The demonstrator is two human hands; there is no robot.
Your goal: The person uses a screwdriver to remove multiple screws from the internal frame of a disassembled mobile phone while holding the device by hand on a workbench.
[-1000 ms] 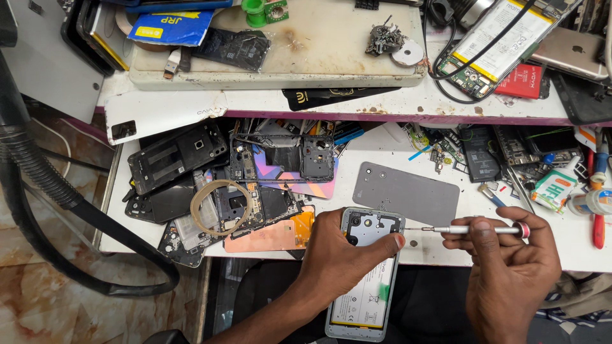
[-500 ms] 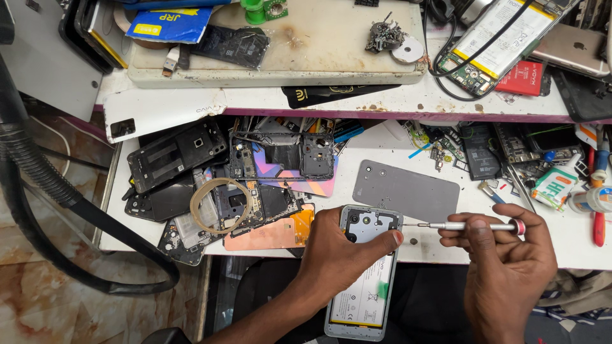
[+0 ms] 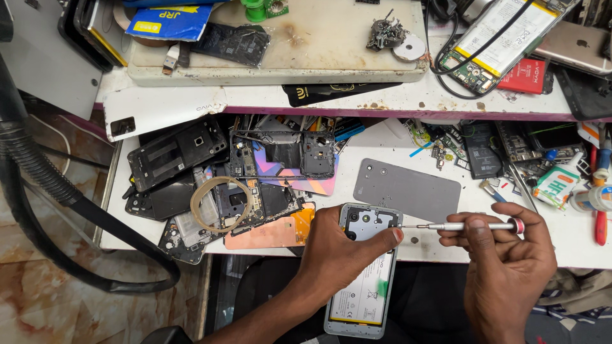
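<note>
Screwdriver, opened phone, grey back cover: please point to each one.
Screwdriver (image 3: 468,226), head view, on its metal shaft.
Opened phone (image 3: 364,299), head view, on its battery.
Grey back cover (image 3: 406,190), head view, on its flat middle.

A grey back cover (image 3: 407,189) lies by a silver screwdriver (image 3: 464,226) with a seemingly red-ringed cap and an orange panel (image 3: 274,234).

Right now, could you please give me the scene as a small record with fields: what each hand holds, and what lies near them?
left hand: left hand grips the opened phone from above, back cover off, battery showing
right hand: right hand holds a slim screwdriver, lying level
tool tip: at the phone's upper right edge, by the left index finger
near the hands: grey back cover, flat on the white bench
left of phone: heap of phone frames and a copper-coloured panel
</note>
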